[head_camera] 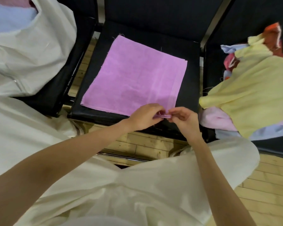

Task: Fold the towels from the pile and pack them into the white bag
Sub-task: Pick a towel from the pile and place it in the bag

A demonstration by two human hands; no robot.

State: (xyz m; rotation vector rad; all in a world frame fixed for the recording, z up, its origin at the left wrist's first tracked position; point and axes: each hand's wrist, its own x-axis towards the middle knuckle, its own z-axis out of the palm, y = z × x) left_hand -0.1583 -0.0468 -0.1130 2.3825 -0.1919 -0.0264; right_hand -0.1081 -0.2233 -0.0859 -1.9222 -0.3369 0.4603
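Observation:
A purple towel (131,75) lies folded flat on the black chair seat (189,88) in front of me. My left hand (144,117) and my right hand (185,121) meet at the towel's near right corner. Both pinch its layered edge between fingers and thumb, lifting it slightly. The white bag (31,46) stands open on the chair to the left, with a pale blue towel (10,17) and a pink one inside. The pile of towels (255,95) sits on the right chair, a yellow one on top.
Three black chairs stand side by side on a light wooden floor (144,144). Pink, blue, red and orange towels stick out of the pile under the yellow one. My lap in pale clothing (137,193) fills the near part of the view.

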